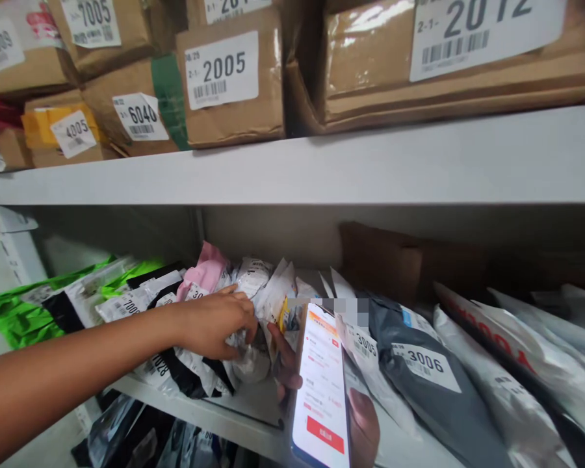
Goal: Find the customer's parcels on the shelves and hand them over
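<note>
A parcel depot: white shelves [322, 162] of numbered cardboard boxes [229, 78] and labelled mailer bags [429, 383]

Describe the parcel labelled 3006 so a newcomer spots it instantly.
Find the grey shelf board with cardboard boxes on top, then look at the row of mail bags leaning beneath it. Just right of the lit phone lies a dark grey bag: its neighbours are white, and its label reads 3006.

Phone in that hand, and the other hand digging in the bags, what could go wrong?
1. The lit smartphone is held by the right hand alone, tilted beside the shelf edge; it might slip.
2. The left hand pushes into leaning white plastic mailer bags; they could topple or slide off.
3. The grey mailer labelled 3006 leans loosely and may shift too.
</note>
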A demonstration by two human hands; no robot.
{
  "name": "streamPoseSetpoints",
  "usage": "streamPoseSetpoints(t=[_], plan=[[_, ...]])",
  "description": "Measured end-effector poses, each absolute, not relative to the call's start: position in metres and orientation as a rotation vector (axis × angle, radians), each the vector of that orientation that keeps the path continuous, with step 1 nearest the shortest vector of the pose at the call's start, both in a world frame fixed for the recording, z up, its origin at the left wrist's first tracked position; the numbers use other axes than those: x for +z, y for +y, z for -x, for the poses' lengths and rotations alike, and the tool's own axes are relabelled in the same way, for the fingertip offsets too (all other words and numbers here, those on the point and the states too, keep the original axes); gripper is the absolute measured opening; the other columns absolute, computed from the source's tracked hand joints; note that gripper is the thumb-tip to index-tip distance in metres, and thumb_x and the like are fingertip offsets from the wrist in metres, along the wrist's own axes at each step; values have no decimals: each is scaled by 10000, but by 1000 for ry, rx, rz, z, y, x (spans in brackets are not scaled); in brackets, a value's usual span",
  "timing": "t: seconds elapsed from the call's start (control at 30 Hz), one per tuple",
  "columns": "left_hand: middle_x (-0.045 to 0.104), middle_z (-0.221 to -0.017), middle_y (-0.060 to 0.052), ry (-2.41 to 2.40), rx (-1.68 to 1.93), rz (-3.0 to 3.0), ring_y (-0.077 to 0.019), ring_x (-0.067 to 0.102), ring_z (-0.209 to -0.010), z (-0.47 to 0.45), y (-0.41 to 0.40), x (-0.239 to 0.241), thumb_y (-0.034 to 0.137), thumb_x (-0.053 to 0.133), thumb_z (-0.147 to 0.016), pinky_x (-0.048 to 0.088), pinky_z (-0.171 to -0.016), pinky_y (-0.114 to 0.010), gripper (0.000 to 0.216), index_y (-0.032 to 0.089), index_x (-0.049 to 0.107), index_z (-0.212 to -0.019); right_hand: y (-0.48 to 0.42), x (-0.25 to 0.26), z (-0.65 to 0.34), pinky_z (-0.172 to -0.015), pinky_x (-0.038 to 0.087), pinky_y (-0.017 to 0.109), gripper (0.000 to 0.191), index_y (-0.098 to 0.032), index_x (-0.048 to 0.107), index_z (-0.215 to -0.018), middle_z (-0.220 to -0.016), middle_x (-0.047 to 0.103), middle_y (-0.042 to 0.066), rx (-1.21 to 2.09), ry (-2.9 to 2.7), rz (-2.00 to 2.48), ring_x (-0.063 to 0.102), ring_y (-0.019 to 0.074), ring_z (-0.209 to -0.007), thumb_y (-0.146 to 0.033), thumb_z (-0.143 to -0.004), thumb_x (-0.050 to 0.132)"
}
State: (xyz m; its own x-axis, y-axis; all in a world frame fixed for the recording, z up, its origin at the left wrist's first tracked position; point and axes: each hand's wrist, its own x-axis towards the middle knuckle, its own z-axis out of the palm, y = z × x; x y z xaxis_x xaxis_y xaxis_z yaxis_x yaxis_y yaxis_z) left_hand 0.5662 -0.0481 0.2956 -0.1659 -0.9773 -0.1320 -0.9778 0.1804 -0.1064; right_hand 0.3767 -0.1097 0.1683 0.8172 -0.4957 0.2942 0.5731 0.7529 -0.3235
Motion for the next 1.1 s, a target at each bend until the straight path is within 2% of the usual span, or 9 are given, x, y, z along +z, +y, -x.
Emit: streamPoseSetpoints(t=[0.1,0.2,0.4,0.57,0.7,0.83,0.9,0.97,1.1], plan=[[673,-988,45,2456,53,1844,-177,599,-962,-566,-47,285,149,666,-763,298,-1045,-402,270,297,659,-989,-108,171,-378,-744,528,309,533,-245,676,-1069,-912,714,52,-600,-198,411,620,164,-743,-410,-573,777],[675,-873,65,2541,4,1756,-138,613,-855,-571,-45,275,120,608,-816,368,-910,-312,174,276,682,-796,-107,173,-378,-756,525,291,560,-263,665,-1091,-937,713,44,-579,-203,366,627,149,-726,-384,-558,785],[661,-805,69,2607,-10,1734,-99,631,-757,-582,-42,266,177,549,-885,296,-1033,-351,196,281,678,-778,-110,172,-373,-703,505,244,446,-192,708,-952,-813,715,60,-488,-211,339,660,174,-791,-401,-566,788],[646,-760,32,2663,-71,1599,-124,606,-759,-580,-37,266,210,447,-926,406,-885,-311,263,268,655,-775,-112,171,-375,-630,485,231,461,-174,711,-965,-781,703,74,-511,-266,397,659,181,-749,-444,-594,751],[676,-828,48,2603,71,1745,-122,620,-798,-576,-30,276,78,548,-808,367,-988,-313,236,274,671,-851,-110,173,-378,-634,496,255,441,-214,702,-982,-871,723,74,-568,-260,361,648,169,-711,-423,-596,746],[658,-771,36,2541,211,1952,-114,611,-776,-577,-35,298,-4,502,-731,428,-754,-204,244,199,635,-756,-108,170,-378,-673,516,291,490,-249,689,-1015,-1038,715,84,-588,-199,279,642,167,-719,-391,-555,776],[651,-809,13,2470,19,2056,-127,607,-811,-580,-45,309,18,472,-763,423,-747,-211,233,186,633,-749,-108,169,-378,-715,523,302,520,-253,678,-1041,-1006,716,75,-593,-180,266,628,163,-740,-394,-549,775],[662,-952,-14,2361,-179,2138,-161,605,-928,-581,-57,315,76,504,-783,419,-851,-252,217,197,664,-866,-108,169,-378,-760,519,296,533,-262,668,-1062,-889,715,46,-595,-174,287,611,152,-748,-409,-559,764],[659,-1092,-43,2290,-198,2195,-203,606,-979,-577,-80,318,257,657,-721,434,-845,-290,345,215,641,-1063,-110,170,-375,-811,516,293,515,-271,672,-1051,-819,704,22,-580,-167,331,607,139,-759,-424,-567,764]])
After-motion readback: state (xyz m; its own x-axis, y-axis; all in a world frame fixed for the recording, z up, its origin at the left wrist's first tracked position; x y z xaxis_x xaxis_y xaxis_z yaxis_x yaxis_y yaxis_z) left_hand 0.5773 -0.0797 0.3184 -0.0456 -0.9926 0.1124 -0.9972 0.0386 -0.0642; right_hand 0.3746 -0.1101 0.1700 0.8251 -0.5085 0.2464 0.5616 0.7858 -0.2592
